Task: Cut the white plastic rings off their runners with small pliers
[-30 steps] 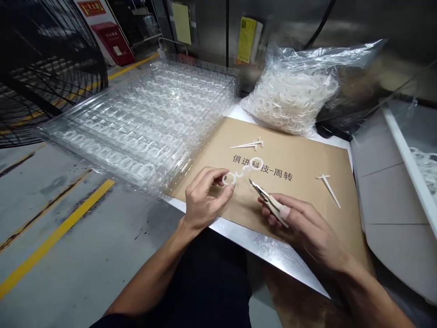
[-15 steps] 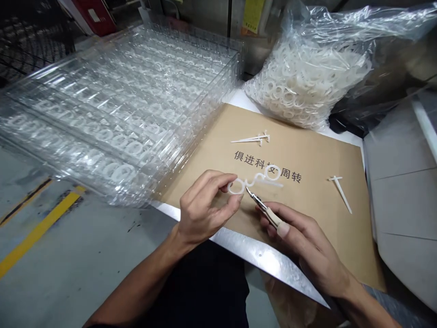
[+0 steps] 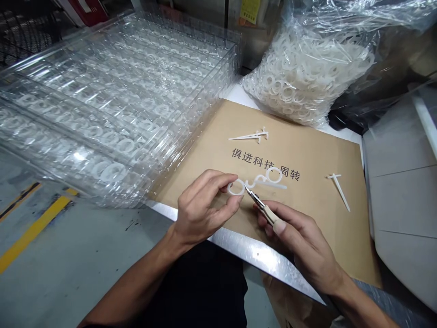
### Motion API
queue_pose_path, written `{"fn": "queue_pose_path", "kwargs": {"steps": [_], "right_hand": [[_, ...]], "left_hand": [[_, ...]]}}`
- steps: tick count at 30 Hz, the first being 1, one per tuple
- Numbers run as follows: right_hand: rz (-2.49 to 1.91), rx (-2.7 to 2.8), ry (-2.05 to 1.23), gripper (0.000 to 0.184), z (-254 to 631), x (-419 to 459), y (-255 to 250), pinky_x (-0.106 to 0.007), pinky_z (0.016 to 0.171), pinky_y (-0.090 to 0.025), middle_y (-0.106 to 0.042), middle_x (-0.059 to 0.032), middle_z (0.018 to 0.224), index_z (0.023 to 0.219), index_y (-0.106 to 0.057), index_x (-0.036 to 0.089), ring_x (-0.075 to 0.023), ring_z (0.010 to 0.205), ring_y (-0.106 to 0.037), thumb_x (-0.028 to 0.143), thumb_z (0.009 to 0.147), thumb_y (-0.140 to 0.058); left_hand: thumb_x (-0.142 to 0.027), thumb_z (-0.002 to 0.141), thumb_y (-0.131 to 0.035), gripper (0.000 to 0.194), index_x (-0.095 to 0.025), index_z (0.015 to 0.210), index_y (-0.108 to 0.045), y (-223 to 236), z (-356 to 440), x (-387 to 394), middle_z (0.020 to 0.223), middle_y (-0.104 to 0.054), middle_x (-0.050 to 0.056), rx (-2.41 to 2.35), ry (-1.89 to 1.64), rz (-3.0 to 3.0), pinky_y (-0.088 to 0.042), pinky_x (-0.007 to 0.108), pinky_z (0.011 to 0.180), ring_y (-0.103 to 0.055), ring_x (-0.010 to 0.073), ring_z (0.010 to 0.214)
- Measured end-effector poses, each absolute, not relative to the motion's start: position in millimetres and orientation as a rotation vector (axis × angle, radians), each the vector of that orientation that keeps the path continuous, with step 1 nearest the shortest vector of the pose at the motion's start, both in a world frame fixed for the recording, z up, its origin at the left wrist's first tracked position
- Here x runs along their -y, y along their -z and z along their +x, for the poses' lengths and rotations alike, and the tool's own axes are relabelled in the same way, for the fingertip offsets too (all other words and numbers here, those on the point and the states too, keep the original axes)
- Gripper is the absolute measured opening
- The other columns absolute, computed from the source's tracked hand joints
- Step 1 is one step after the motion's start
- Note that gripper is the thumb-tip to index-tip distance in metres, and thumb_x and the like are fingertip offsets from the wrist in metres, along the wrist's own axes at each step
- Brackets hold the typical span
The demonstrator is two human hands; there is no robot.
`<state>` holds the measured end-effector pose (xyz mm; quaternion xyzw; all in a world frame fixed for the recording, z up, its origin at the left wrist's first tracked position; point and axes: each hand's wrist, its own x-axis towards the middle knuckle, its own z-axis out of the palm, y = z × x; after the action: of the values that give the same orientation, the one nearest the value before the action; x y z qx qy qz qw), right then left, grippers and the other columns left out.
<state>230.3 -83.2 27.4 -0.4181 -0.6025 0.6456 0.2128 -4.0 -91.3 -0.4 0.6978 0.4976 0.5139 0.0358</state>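
Observation:
Between the thumb and forefinger of my left hand (image 3: 206,207) is a translucent white plastic ring (image 3: 236,194), held upright. My right hand (image 3: 303,241) grips a pair of nippers (image 3: 268,210) with pale handles, their jaw tips at the ring's right edge. Just beyond the tips extends a curved white sprue (image 3: 261,178) with a straight stem and a second plastic ring (image 3: 274,175). Whether this sprue is still joined to the held ring I cannot tell. Both hands are above a brown cardboard sheet (image 3: 205,159) with printed characters.
White sprue pieces (image 3: 251,135) lie at the back of the cardboard, another sprue (image 3: 339,193) at the right. A clear plastic tray (image 3: 164,150) with rows of rings stands left. Behind is a clear bag (image 3: 300,77) full of rings. A grey bin (image 3: 403,196) is at right.
The sprue with the second ring has shifted slightly right and down, away from the held ring. Both hands keep nearly the same pose. The whole view has shifted a little.

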Motion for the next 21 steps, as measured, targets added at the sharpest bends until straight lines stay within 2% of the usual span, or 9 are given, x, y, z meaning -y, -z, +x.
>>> {"fn": "queue_pose_path", "kwargs": {"steps": [9,18,21], "right_hand": [[-1.169,1.643,-1.811,0.027,230.0,83.1,-26.3,-0.029,0.075,-0.042,-0.060,-0.0015,0.095,0.111,-0.066,0.025,-0.0169,0.082,-0.049,0.048,0.109,-0.053],[-1.168,1.641,-1.816,0.032,230.5,82.5,-27.1,-0.031,0.076,-0.043,-0.061,-0.0024,0.097,0.121,-0.068,0.025,-0.0179,0.082,-0.050,0.050,0.108,-0.052],[-1.165,1.647,-1.814,0.032,231.0,83.1,-27.0,-0.030,0.076,-0.043,-0.061,-0.0022,0.097,0.119,-0.068,0.025,-0.0178,0.082,-0.050,0.050,0.108,-0.052]], "left_hand": [[-0.013,0.092,-0.071,0.018,-0.013,0.110,-0.070,-0.9,-4.1,91.5,0.089,-0.072,0.004,-1.542,-1.567,2.166,-0.060,0.024,0.072,-0.065,0.0111,0.075],[-0.014,0.092,-0.072,0.019,-0.013,0.110,-0.071,0.2,-3.0,91.5,0.090,-0.072,0.005,-1.541,-1.562,2.150,-0.060,0.024,0.073,-0.065,0.0113,0.075],[-0.014,0.092,-0.072,0.018,-0.013,0.110,-0.071,-0.2,-2.7,91.8,0.089,-0.072,0.005,-1.546,-1.568,2.149,-0.060,0.024,0.072,-0.066,0.0115,0.075]]}}
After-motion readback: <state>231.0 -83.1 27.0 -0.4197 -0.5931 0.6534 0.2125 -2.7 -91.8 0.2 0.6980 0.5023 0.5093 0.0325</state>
